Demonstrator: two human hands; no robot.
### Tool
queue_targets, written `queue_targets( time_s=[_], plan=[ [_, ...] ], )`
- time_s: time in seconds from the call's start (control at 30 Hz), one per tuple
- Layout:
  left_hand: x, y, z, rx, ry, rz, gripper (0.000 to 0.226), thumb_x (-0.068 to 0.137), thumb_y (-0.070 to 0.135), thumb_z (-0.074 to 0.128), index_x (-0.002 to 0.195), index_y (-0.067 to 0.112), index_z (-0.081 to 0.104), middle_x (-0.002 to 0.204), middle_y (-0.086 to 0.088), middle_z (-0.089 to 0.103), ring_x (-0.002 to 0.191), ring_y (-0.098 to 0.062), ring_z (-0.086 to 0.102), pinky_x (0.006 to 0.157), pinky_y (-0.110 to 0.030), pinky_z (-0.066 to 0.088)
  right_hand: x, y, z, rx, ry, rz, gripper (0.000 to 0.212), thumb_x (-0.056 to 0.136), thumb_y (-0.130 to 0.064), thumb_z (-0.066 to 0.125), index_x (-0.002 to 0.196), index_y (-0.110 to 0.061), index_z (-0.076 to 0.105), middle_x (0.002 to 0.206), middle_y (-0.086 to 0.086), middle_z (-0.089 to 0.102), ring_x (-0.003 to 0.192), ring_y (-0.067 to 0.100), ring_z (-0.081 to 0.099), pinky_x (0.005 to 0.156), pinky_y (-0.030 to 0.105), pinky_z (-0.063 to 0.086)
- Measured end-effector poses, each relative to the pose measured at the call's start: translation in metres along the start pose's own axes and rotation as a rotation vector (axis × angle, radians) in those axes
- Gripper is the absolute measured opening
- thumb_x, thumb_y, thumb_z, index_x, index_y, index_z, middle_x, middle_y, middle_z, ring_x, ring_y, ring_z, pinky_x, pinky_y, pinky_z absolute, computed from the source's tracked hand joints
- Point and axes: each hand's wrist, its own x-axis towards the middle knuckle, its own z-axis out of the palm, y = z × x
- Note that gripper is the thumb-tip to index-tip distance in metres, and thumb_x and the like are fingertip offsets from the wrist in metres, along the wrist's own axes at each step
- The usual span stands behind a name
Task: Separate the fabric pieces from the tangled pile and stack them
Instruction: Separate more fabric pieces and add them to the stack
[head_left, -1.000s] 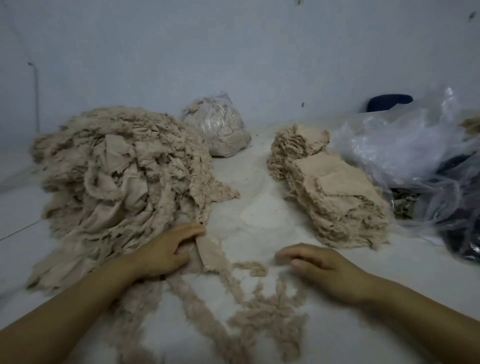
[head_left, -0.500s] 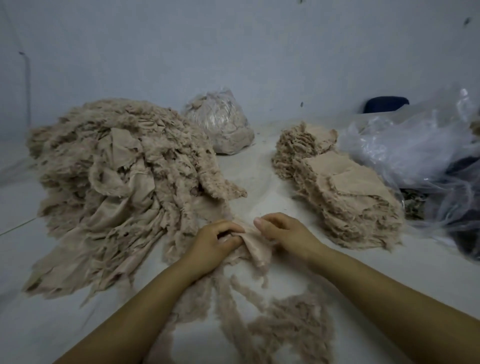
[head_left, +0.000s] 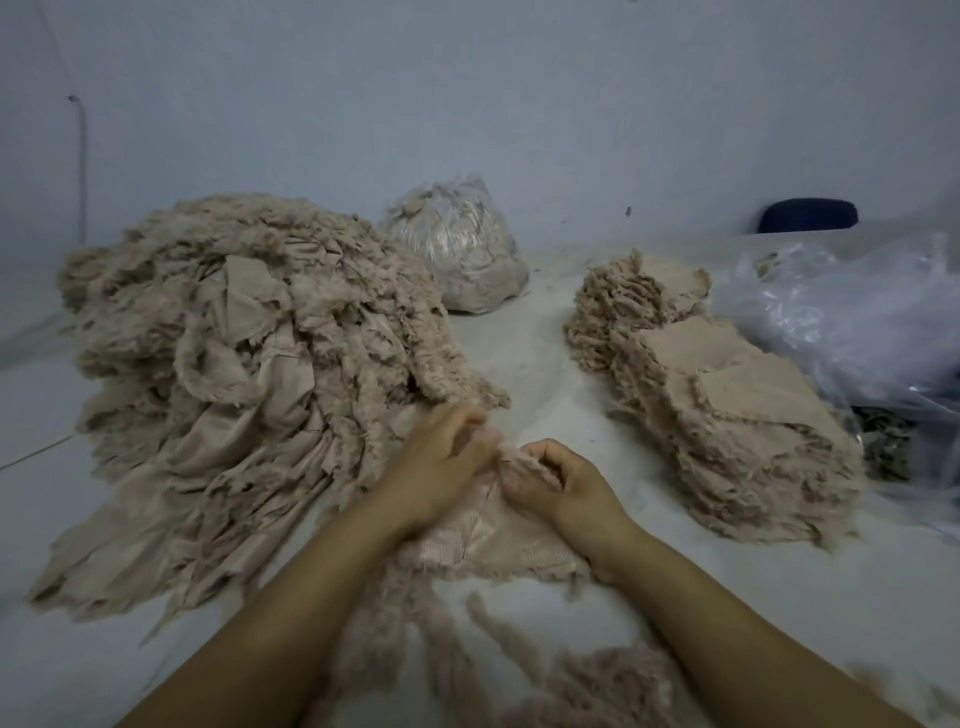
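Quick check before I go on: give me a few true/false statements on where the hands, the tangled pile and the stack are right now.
1. Both hands, left hand and right hand, pinch one fabric piece. True.
2. The tangled pile lies to the person's right. False: it lies to the left; the stack is on the right.
3. The tied plastic bag sits behind the pile, by the wall. True.
4. The right hand rests on the stack. False: it is apart from the stack, at the fabric piece.
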Motion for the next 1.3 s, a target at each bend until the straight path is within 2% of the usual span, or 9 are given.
queue_targets(
  time_s=[0.1,0.2,0.3,0.4,0.5,0.6,0.7,1.13,1.3],
  plan=[
    [0.005,-0.007,0.025,0.239,-0.041,0.236,0.032,0.102,0.028,0.037,0.102,0.009,0.063,0.102,0.003,0.061,0.108,-0.013,0.053,0.101,-0.023,0.026,-0.001,0.000,-0.002,0.036,0.002,-0.028,0.009,0.088,-0.015,0.067,0.087,-0.006,0.063,0.074,0.001,0.061,0.068,0.010,0.056,0.063,0.021,0.047],
    [0.004,-0.022,0.031,-0.025,0.041,0.136,0.042,0.096,0.042,0.041,0.061,0.021,0.050,0.057,0.010,0.047,0.056,-0.009,0.047,0.060,-0.030,0.037,0.001,0.001,-0.002,0.002,0.074,-0.033,0.017,0.091,-0.017,0.063,0.079,-0.007,0.058,0.068,0.003,0.052,0.064,0.016,0.046,0.059,0.024,0.041],
    [0.006,-0.023,0.036,-0.182,0.220,0.023,0.048,0.089,0.052,0.042,0.049,0.028,0.033,0.044,0.012,0.031,0.045,-0.003,0.031,0.050,-0.027,0.029,0.003,0.005,0.006,-0.033,0.183,-0.091,0.018,0.093,-0.016,0.059,0.076,-0.011,0.056,0.067,-0.005,0.052,0.064,0.009,0.046,0.059,0.019,0.041],
    [0.008,-0.026,0.028,-0.421,0.391,-0.173,0.048,0.094,0.043,0.041,0.054,0.027,0.061,0.040,0.011,0.030,0.038,0.002,0.033,0.046,-0.024,0.031,0.003,0.005,0.000,0.040,0.350,-0.096,0.024,0.095,-0.016,0.056,0.071,-0.017,0.052,0.064,-0.009,0.054,0.062,0.007,0.048,0.058,0.022,0.040],
    [0.001,-0.031,0.017,-0.442,0.311,-0.122,0.031,0.095,0.044,0.045,0.087,0.021,0.065,0.057,0.028,0.057,0.054,0.016,0.041,0.053,-0.030,0.048,0.003,0.008,-0.007,0.103,0.366,-0.029,0.022,0.098,-0.020,0.052,0.077,-0.016,0.051,0.073,0.004,0.055,0.069,0.018,0.050,0.063,0.031,0.041],
    [-0.004,-0.022,0.027,-0.254,0.000,0.004,0.031,0.083,0.053,0.063,0.069,0.024,0.064,0.056,0.024,0.058,0.055,0.003,0.047,0.052,-0.008,0.038,0.008,0.009,-0.003,0.071,0.434,-0.025,0.017,0.099,-0.020,0.050,0.083,-0.015,0.049,0.083,0.006,0.058,0.078,0.018,0.054,0.073,0.035,0.046],
    [-0.003,-0.022,0.029,-0.178,-0.199,0.039,0.043,0.078,0.043,0.071,0.050,0.018,0.051,0.049,0.012,0.037,0.050,-0.006,0.035,0.050,-0.022,0.028,0.015,0.009,-0.010,-0.002,0.550,-0.046,0.017,0.098,-0.018,0.048,0.082,-0.015,0.046,0.076,0.001,0.051,0.075,0.018,0.048,0.069,0.033,0.039],
    [-0.006,-0.034,0.012,-0.126,-0.112,0.056,0.048,0.078,0.052,0.057,0.039,0.029,0.042,0.044,0.012,0.035,0.041,-0.001,0.033,0.049,-0.017,0.031,0.016,0.006,-0.020,0.054,0.653,-0.078,0.018,0.097,-0.020,0.052,0.079,-0.022,0.052,0.072,-0.006,0.058,0.070,0.012,0.054,0.068,0.027,0.045],
    [-0.006,-0.008,0.018,0.231,0.174,0.126,0.081,0.072,0.082,0.034,0.114,0.021,0.066,0.114,0.015,0.052,0.113,-0.005,0.042,0.101,-0.027,0.030,0.009,-0.003,-0.011,0.052,0.350,-0.252,0.018,0.091,-0.011,0.062,0.078,-0.022,0.065,0.072,-0.017,0.067,0.068,-0.002,0.060,0.066,0.014,0.047]
  ],
)
